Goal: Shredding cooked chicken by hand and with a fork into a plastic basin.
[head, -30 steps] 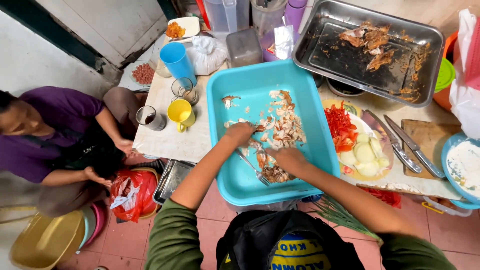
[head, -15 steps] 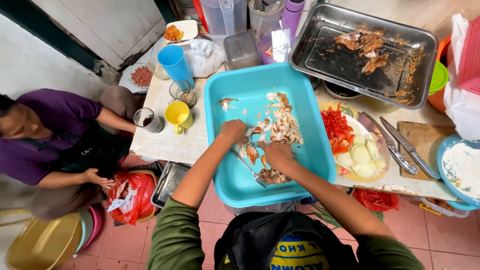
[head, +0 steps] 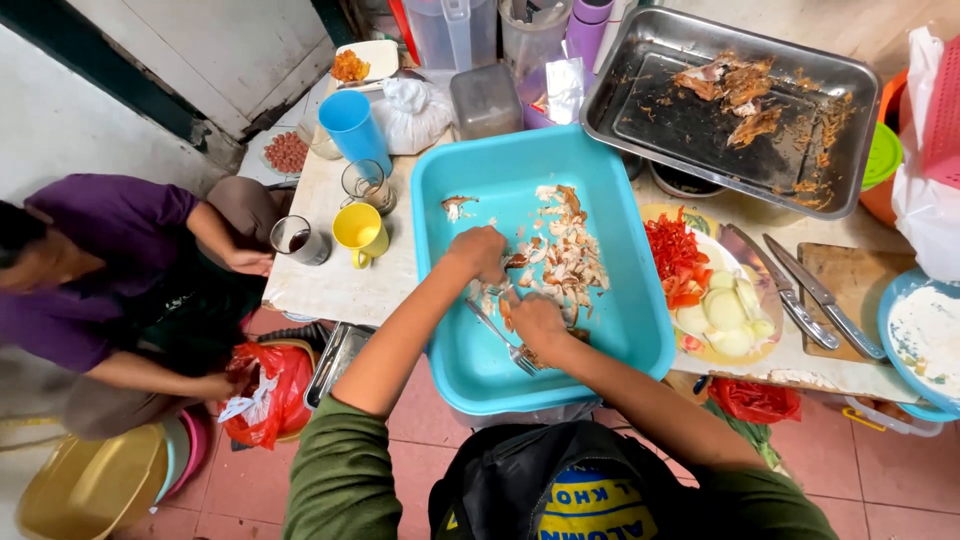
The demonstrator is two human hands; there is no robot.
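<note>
— What are the hands doing?
— Left hand curls, pinching shredded chicken inside the turquoise tub; right hand grips a piece nearer, fork beside it.
— Around them?
— Yellow mug left, steel tray far right.

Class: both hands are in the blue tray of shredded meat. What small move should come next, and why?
Probably pull another strip apart: left hand and right hand both grip meat pieces in the blue tray, with chunks still unshredded.

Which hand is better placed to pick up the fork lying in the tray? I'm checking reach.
Probably the right hand: it rests beside the fork in the turquoise tray. The left hand is farther up, on the shredded meat.
</note>
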